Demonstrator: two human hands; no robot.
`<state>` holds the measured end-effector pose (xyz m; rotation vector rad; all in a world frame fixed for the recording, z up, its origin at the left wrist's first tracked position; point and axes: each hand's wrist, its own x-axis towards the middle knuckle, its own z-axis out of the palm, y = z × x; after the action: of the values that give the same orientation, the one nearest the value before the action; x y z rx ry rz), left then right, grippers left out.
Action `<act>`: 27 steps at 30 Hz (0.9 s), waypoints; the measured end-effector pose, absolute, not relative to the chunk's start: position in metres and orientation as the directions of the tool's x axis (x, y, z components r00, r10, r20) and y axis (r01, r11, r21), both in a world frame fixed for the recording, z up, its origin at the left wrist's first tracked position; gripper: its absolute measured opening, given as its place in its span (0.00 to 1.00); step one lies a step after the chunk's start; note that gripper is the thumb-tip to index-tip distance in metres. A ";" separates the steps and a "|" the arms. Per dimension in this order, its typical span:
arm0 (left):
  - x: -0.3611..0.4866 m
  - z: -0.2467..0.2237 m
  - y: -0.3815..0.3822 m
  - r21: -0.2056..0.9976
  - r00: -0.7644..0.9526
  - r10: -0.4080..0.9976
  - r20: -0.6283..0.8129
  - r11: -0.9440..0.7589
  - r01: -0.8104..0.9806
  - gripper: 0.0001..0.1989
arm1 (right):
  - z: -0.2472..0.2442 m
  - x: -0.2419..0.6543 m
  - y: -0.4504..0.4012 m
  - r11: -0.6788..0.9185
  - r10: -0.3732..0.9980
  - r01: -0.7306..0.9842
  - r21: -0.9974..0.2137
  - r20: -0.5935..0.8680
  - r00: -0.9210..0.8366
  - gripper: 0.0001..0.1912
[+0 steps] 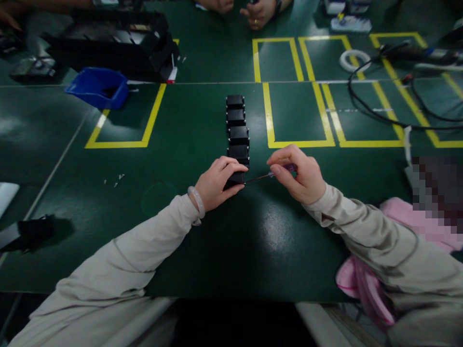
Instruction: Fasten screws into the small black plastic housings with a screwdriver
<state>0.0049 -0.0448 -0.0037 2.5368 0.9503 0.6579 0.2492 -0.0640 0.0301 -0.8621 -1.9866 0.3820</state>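
Several black box-shaped parts (238, 134) with small shiny screws along their sides stand in a row on the green table (282, 270). My left hand (220, 182) is closed around the nearest black part (237, 178), its fingers over the top and near side. In my right hand (298, 174) is a screwdriver (265, 175), its handle pinched between thumb and fingers. The thin shaft points left, and its tip meets the right side of the nearest part, by a screw at the corner. Part of the handle is hidden by my fingers.
Left of my hand lie several small screws (119, 179). A blue bin (99, 88) and a stack of black trays (144, 46) stand back left. Another person's hands (258, 13) show across the table. A white tape roll (354, 60) and black cable (383, 124) lie right.
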 end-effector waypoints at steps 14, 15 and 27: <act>0.005 -0.002 -0.045 0.480 0.664 0.692 0.285 -0.702 0.526 0.17 | 0.029 0.250 -0.062 0.697 0.713 0.434 -0.571 0.617 -0.333 0.03; 0.005 -0.002 -0.045 0.482 0.662 0.695 0.281 -0.699 0.528 0.17 | 0.029 0.250 -0.062 0.696 0.714 0.433 -0.573 0.615 -0.334 0.03; 0.005 -0.002 -0.045 0.489 0.660 0.700 0.272 -0.692 0.532 0.17 | 0.027 0.252 -0.062 0.684 0.726 0.435 -0.585 0.605 -0.328 0.03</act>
<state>0.0053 -0.0453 -0.0018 2.5105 0.9724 0.6335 0.2517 -0.0621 0.0270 -0.8981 -1.9735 0.3972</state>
